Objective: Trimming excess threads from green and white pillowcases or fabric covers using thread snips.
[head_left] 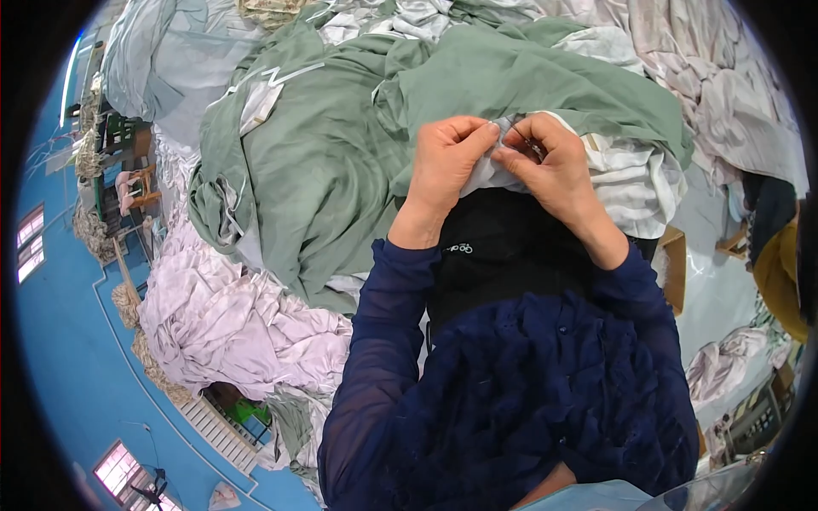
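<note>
My left hand (447,163) pinches the edge of a whitish-grey cloth (487,176) between thumb and forefinger. Close by on its right, my right hand (554,162) has its fingers curled and its thumb and fingertips meeting on the same cloth. The fingertips almost touch, and whatever small detail lies between them is hidden. Beyond both hands a large green cloth (511,72) with a white underside spreads over the heap. More of this green fabric (319,162) lies in folds to the left. White creased cloth (630,183) hangs beside my right wrist.
Pale pink-white fabric (239,332) is piled at the left, and light blue fabric (183,64) at the far left. Beige-white cloth (707,85) heaps at the far right. A cardboard box (671,268) stands near my right elbow. A wooden stool (143,189) sits by the blue wall.
</note>
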The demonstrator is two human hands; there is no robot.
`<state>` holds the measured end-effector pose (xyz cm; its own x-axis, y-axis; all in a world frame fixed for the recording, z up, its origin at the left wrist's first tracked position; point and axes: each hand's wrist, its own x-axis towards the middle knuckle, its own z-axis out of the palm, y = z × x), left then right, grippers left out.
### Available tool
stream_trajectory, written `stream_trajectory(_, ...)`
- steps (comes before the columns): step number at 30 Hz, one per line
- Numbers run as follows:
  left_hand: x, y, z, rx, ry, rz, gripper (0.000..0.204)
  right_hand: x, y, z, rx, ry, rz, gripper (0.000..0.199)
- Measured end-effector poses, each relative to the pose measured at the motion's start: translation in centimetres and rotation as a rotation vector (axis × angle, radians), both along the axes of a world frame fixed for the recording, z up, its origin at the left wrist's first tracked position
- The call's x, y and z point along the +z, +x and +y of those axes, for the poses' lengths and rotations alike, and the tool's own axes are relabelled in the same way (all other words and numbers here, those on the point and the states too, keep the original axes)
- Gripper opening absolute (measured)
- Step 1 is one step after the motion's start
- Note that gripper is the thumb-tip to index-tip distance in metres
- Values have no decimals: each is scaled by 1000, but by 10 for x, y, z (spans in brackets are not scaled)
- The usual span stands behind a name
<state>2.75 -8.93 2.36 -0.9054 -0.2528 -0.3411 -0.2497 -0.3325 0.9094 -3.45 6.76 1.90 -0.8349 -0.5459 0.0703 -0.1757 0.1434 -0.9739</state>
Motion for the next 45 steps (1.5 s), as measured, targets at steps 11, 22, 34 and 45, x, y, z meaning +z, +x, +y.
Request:
stream_trajectory(11, -4, -2, 1, 30, -50, -11, 15, 7, 9, 5, 96, -26, 121, 14)
stream_trajectory(22, -5, 4, -11, 73, 135, -53, 16, 14, 18, 28, 462, -192, -257, 16)
stream_trajectory(34, -2, 8, -9, 62, 102, -81, 24, 5, 23, -17, 69, 86, 367, 23)
stream_trajectory(45, -10, 9, -10, 65, 120, -62, 23, -5, 18, -10, 64, 45, 242, 14)
